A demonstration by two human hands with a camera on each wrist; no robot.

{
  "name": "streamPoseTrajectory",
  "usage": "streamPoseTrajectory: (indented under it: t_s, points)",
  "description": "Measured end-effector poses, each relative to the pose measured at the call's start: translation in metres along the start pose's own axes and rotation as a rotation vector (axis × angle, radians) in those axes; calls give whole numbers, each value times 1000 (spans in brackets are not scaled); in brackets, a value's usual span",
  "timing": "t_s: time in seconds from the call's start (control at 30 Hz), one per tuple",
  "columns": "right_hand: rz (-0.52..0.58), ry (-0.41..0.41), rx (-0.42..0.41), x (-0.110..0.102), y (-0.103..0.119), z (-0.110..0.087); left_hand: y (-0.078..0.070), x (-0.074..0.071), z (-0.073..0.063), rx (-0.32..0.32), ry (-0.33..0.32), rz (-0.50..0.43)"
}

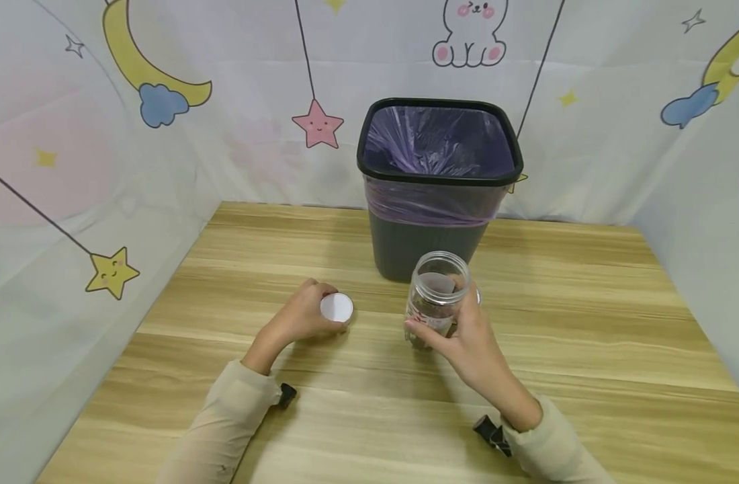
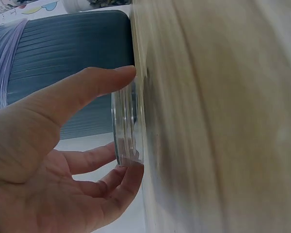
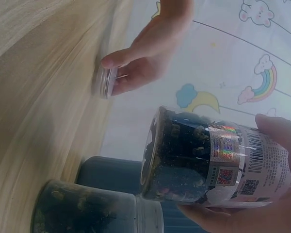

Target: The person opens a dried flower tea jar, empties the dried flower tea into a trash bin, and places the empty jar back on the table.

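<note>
My left hand pinches a clear round lid with a white top by its rim, thumb on one side and fingertips on the other. The lid lies level, close over the tabletop. To its right, my right hand grips a clear plastic jar round its side, its threaded mouth uncovered. Dark, crumbly pieces show inside the jar, above a printed label with barcodes. A second clear jar with similar dark contents stands on the table, mostly hidden behind my right hand in the head view.
A dark bin with a black rim and a purple liner stands at the back of the wood-grain table, just behind the jars. Cloth walls printed with stars and moons enclose the table at the back and both sides.
</note>
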State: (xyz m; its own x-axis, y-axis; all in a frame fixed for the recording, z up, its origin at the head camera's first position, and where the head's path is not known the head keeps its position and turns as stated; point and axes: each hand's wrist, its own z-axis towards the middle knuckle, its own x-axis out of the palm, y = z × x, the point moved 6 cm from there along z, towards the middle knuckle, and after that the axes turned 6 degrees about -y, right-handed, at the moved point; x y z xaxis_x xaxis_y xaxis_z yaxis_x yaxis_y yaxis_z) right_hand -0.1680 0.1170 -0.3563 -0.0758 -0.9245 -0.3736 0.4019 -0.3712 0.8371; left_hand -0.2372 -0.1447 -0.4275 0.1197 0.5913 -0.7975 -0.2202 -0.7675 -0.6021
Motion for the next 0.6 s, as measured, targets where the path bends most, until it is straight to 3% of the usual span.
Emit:
streamPoseTrajectory:
  t_s: [0.6]
  points:
    - [41, 23, 6, -3, 2, 1, 3, 2, -3, -4, 55, 31]
